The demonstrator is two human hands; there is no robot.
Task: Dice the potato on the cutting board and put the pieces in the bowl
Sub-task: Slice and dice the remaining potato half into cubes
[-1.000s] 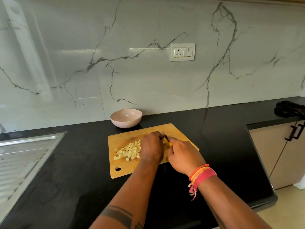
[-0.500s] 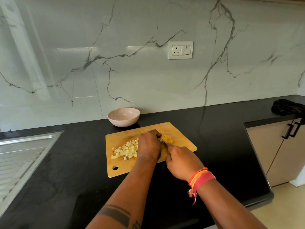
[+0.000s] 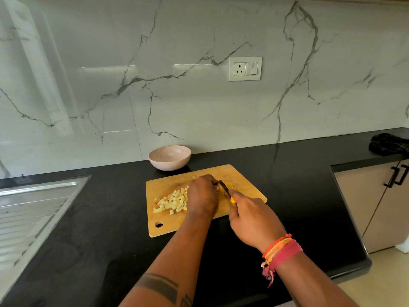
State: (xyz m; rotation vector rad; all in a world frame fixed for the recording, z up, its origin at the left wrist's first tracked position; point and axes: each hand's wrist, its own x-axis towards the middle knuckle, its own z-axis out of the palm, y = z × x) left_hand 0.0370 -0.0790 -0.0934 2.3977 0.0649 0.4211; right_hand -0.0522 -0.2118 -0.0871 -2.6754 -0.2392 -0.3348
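Board (image 3: pixel 168 227), potato under left hand (image 3: pixel 202 196)

Cutting board (image 3: pixel 177 227) at frame centre on the bench (image 3: pixel 99 229); bowl (image 3: pixel 169 157) just above it; diced pieces (image 3: pixel 171 201) on the board's left half; sink (image 3: pixel 28 209) at far left.

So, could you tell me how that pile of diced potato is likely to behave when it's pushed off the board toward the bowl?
The diced potato lies as many loose cubes, so it would probably scatter rather than move as one mass. Flat-sided cubes should slide, not roll. Fresh-cut faces may be damp, so some might cling to the board. The bowl stands apart, so strays could land on the counter.
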